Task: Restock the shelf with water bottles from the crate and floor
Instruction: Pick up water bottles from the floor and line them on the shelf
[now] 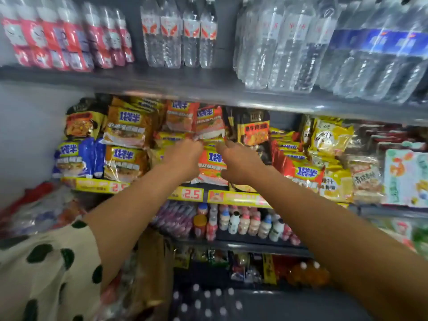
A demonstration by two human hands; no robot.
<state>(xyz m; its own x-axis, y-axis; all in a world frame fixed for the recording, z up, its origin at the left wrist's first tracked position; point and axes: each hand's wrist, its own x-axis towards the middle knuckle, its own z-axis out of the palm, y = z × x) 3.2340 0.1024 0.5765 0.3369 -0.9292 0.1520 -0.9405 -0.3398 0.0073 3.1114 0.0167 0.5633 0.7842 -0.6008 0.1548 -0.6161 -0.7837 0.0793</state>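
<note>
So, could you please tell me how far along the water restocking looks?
Done: water bottles already line the top shelf. In hand: no bottle; the left hand and right hand are at an orange noodle packet one shelf down. Left: capped bottles wait below.

water bottles [287, 49]: clear glossy plastic | noodle packets [126, 126]: shiny film | shelf [162, 86]: smooth grey metal

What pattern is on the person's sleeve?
Cream with dark green spots; the sleeve shows in the head view, lower left.
</note>
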